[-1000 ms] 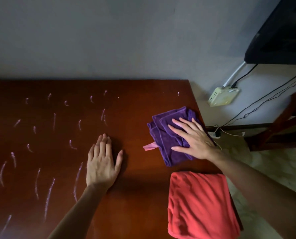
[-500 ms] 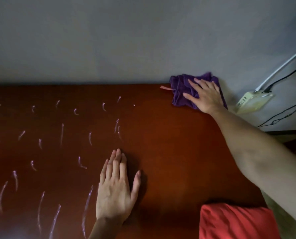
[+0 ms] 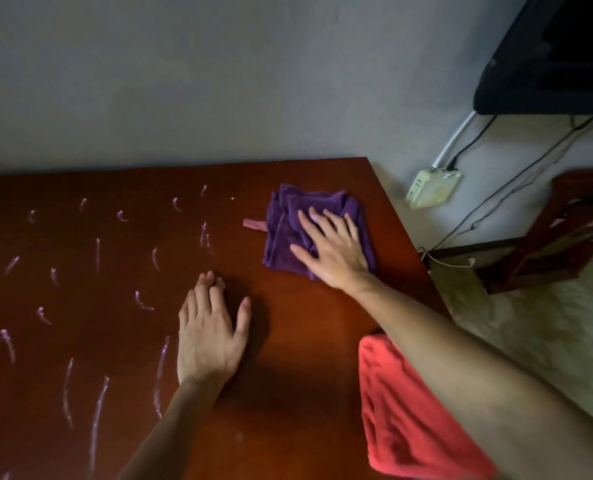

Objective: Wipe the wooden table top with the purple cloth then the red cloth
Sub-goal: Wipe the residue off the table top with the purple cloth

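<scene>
Dark reddish-brown wooden table top [image 3: 288,341], glossy, smooth, pushed against a plain grey wall [image 3: 219,81]; its far right corner shows near the wall. Pale whitish streaks [image 3: 97,410], short curved dabs and longer lines, cover the left half of the wood; the right half looks bare of them. Right of the table: pale mottled floor [image 3: 547,323], a cream square power strip [image 3: 432,188] on the wall with a white conduit and black cables running up, a dark wooden frame [image 3: 565,244] of some furniture, a black flat object [image 3: 558,64] at top right, cannot tell what exactly. Dim light, hand shadows on the wood. Purple cloth [image 3: 284,233] lies near the far right corner of the table, folded into a rough square with layered edges, soft terry-like nap, a small pink tag [image 3: 254,224] sticking out of its left side. Right hand [image 3: 333,251] rests flat on top of the purple cloth, fingers spread and extended, palm pressing down, not curled around anything. Left hand [image 3: 208,334] lies flat on the bare wood, fingers together, thumb out, holding nothing, apart from both cloths. Red cloth [image 3: 409,420], coral-red, soft, slightly wrinkled, folded, sits at the near right edge of the table, partly under the right forearm.
</scene>
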